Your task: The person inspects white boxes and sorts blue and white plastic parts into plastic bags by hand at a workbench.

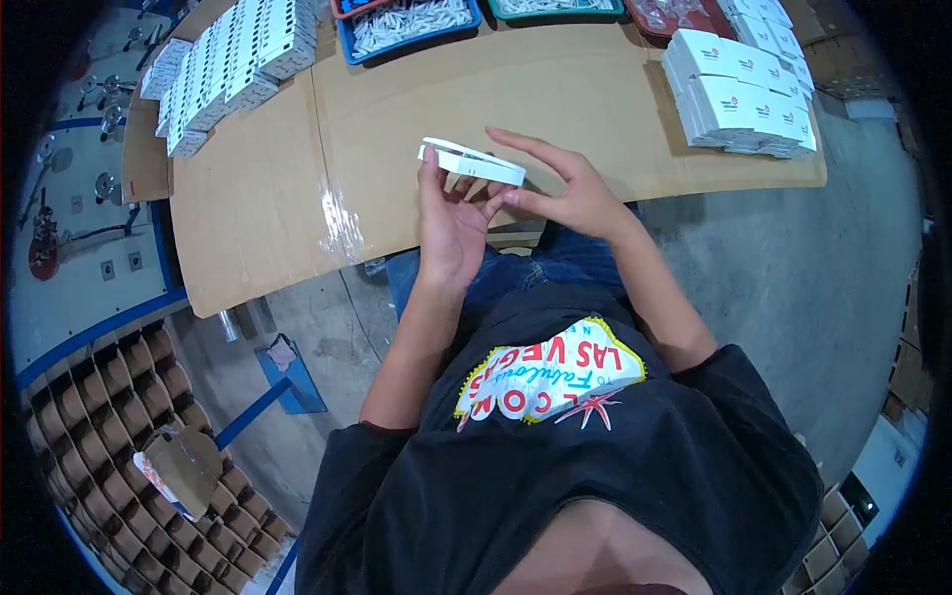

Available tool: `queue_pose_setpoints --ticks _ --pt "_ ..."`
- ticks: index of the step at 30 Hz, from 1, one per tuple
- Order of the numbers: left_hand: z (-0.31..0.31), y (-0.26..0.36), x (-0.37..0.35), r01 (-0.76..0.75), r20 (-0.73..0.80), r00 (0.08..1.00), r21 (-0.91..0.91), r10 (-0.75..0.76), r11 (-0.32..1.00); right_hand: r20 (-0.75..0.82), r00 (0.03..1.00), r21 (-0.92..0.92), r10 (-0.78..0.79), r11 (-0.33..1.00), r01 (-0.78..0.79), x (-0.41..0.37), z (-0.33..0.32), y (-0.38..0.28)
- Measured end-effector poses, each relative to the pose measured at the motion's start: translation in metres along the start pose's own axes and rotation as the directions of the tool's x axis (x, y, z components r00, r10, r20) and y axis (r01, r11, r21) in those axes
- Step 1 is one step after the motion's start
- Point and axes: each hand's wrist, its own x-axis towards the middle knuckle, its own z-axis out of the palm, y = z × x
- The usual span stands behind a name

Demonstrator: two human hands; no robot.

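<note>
"What are the hands doing on your feed?"

"I've got the left hand [454, 223] palm up, its thumb and fingers closed around a slim white box [472, 165]. The right hand [573, 193] is open, index finger and thumb spread, near the box's right end. I can't tell whether its thumb touches the box or the other hand's fingers."

"How are my edges?"

"The box is above the near part of the cardboard sheet [397, 104], and the sheet's near edge runs below it, by the forearms. I read open room on both sides of the hands, out to the white cartons [243, 59] at far left and the printed boxes [739, 99] at far right. The blue tray [412, 32] and green tray [555, 12] line the far side."

"And the box itself?"

"Tilted, right end lower in my view. I see a plain white long side with small dark marks, and a dark gap under the upper panel. What's inside, I can't make out."
</note>
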Motion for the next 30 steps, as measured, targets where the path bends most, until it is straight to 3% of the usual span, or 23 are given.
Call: queue_pose_setpoints --ticks 2,4,5,6,7,8,10,14,16,20,23,26,28,30 --pt "-0.005 -0.001 0.000 0.073 0.030 0.997 -0.001 -0.073 0.997 0.030 0.999 -0.016 -0.018 1.000 0.018 -0.002 0.005 -0.001" --pt "0.005 0.004 -0.006 0.188 0.094 0.977 0.063 -0.193 0.980 0.083 0.935 0.330 0.343 0.876 -0.351 -0.005 0.012 -0.005" --pt "0.001 0.000 -0.004 0.186 0.092 0.977 0.061 -0.191 0.981 0.087 0.935 0.329 0.344 0.876 -0.353 -0.003 0.012 -0.002" --pt "-0.004 -0.006 0.000 0.108 0.076 0.990 0.093 -0.115 0.990 0.008 0.991 0.084 0.137 0.987 -0.137 0.001 0.011 0.002" --pt "-0.008 -0.011 0.004 0.031 0.062 0.997 0.126 -0.039 0.992 -0.015 0.996 -0.178 -0.089 0.980 0.085 0.003 0.011 0.003" --pt "-0.013 -0.016 0.007 0.031 0.060 0.997 0.125 -0.039 0.992 -0.013 0.996 -0.177 -0.088 0.980 0.085 0.002 0.011 0.002" --pt "-0.014 -0.016 0.008 0.027 0.077 0.995 0.330 -0.056 0.944 0.012 0.999 -0.148 -0.051 0.988 0.052 0.005 0.013 -0.008" --pt "-0.005 -0.007 0.001 0.126 0.049 0.989 0.243 -0.142 0.962 0.024 0.998 -0.096 -0.058 0.994 0.060 0.004 0.017 0.000" --pt "0.002 -0.010 -0.002 0.142 -0.008 0.990 0.163 -0.143 0.976 0.059 0.992 -0.113 0.114 0.988 -0.107 0.005 0.018 -0.003" --pt "-0.018 -0.022 0.009 0.113 -0.011 0.994 0.207 -0.113 0.972 0.065 0.994 -0.167 0.085 0.983 -0.073 0.005 0.023 0.000" --pt "-0.024 -0.027 0.015 0.107 -0.001 0.994 0.196 -0.109 0.975 -0.017 0.998 -0.152 0.066 0.986 -0.068 0.003 0.033 0.000" --pt "-0.011 -0.029 0.013 -0.006 0.005 1.000 0.197 0.005 0.980 0.022 0.992 -0.184 0.126 0.976 -0.120 0.000 0.038 -0.001" --pt "-0.006 -0.027 0.011 -0.065 -0.022 0.997 0.170 0.070 0.983 -0.029 0.999 -0.287 -0.020 0.958 0.011 0.000 0.040 -0.003" --pt "-0.004 -0.027 0.011 -0.056 -0.013 0.998 0.167 0.059 0.984 -0.003 1.000 -0.300 -0.026 0.954 0.024 0.001 0.039 -0.008"
